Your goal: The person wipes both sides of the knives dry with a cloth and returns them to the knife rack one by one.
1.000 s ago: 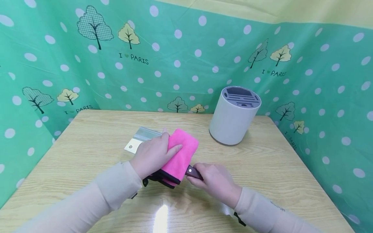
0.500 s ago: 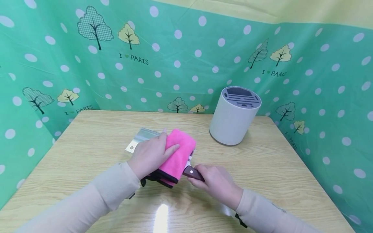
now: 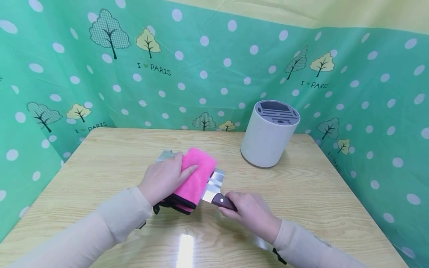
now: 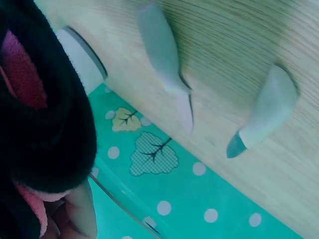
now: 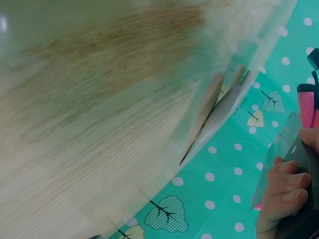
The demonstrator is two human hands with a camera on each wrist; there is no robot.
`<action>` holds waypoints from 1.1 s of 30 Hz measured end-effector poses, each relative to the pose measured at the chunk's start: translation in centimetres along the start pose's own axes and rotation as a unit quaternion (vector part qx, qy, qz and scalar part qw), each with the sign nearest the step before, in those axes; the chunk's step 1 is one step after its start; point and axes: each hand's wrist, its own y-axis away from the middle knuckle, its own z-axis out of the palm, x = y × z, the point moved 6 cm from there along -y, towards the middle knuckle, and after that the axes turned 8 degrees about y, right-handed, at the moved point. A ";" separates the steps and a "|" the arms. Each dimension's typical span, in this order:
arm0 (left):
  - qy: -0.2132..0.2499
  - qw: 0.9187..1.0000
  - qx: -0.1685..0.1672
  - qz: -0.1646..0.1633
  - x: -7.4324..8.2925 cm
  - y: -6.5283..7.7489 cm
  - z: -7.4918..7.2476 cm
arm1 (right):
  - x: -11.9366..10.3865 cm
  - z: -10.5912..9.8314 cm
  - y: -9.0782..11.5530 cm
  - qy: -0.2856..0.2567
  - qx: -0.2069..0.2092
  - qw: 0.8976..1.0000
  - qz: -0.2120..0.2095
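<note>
My right hand (image 3: 249,210) grips the dark riveted handle of a cleaver (image 3: 211,191), its wide shiny blade pointing to the left. My left hand (image 3: 164,178) holds a folded pink cloth (image 3: 199,173) with black edging over the blade, thumb on top. Blade shows on both sides of the cloth; the middle is covered. In the left wrist view the cloth's black edge (image 4: 70,124) fills the left side, with curled fingers (image 4: 82,214) below it. The right wrist view has the right hand's fingers (image 5: 286,194) wrapped around the dark handle.
A white knife block (image 3: 268,139) with a grey slotted top stands at the back right of the wooden table (image 3: 110,160). Behind hangs a green dotted curtain (image 3: 201,74). Two pale elongated shapes, one at left (image 4: 162,50), appear against the wood in the left wrist view.
The left hand and pink cloth have slid left along the blade, baring more of it near the handle. The right hand, still on the handle, has shifted slightly right.
</note>
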 end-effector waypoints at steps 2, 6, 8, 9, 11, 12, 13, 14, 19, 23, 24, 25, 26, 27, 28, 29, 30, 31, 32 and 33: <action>-0.003 1.000 -0.002 -0.003 -0.4 0.0 -0.1 | 0.1 0.1 0.1 0.001 0.001 1.000 0.000; -0.005 1.000 -0.005 -0.014 -1.2 0.1 -0.2 | 0.0 0.1 0.4 0.008 0.017 1.000 -0.012; -0.004 1.000 -0.008 -0.020 -1.5 0.1 -0.2 | 0.1 0.2 0.6 0.012 0.025 0.999 -0.018; -0.003 1.000 -0.008 -0.023 -1.7 0.1 -0.2 | 0.1 0.2 0.7 0.015 0.031 0.999 -0.022; -0.002 1.000 -0.010 -0.028 -2.0 0.1 -0.3 | 0.1 0.2 0.9 0.017 0.040 0.999 -0.028; -0.002 1.000 -0.009 -0.029 -2.1 0.2 -0.4 | 0.2 0.2 0.9 0.018 0.044 0.998 -0.029; -0.003 0.999 -0.009 -0.030 -2.3 0.2 -0.5 | 0.2 0.2 0.9 0.018 0.046 0.998 -0.030; -0.004 0.999 -0.009 -0.031 -2.4 0.2 -0.5 | 0.2 0.2 1.0 0.017 0.048 0.998 -0.031; 0.004 0.999 -0.006 -0.038 -3.1 0.2 -0.9 | 0.5 0.3 1.2 0.014 0.047 0.999 -0.022; 0.004 0.999 0.001 -0.041 -3.6 0.3 -1.1 | 0.6 0.4 1.4 0.018 0.042 0.999 -0.015; 0.003 0.999 0.001 -0.042 -3.8 0.3 -1.2 | 0.6 0.4 1.4 0.019 0.041 0.999 -0.013; 0.001 0.999 0.002 -0.044 -4.0 0.3 -1.3 | 0.6 0.4 1.4 0.020 0.040 0.999 -0.012; 0.001 0.999 0.002 -0.046 -4.1 0.3 -1.3 | 0.7 0.4 1.5 0.021 0.039 0.999 -0.011; 0.000 0.999 0.002 -0.048 -4.2 0.3 -1.4 | 0.7 0.4 1.5 0.021 0.038 0.999 -0.010; 0.000 0.999 0.002 -0.049 -4.4 0.4 -1.5 | 0.7 0.4 1.6 0.021 0.037 0.999 -0.009; -0.001 0.999 0.003 -0.051 -4.5 0.4 -1.5 | 0.7 0.4 1.6 0.021 0.036 0.999 -0.010; 0.000 0.999 0.003 -0.053 -4.6 0.4 -1.6 | 0.7 0.4 1.6 0.021 0.036 0.999 -0.009; -0.001 0.999 0.004 -0.054 -4.7 0.3 -1.7 | 0.7 0.4 1.7 0.019 0.035 0.999 -0.010; -0.001 0.998 0.004 -0.055 -4.9 0.3 -1.7 | 0.7 0.4 1.7 0.020 0.035 0.999 -0.009; -0.002 0.998 0.005 -0.057 -5.0 0.3 -1.8 | 0.8 0.4 1.7 0.021 0.036 0.999 -0.009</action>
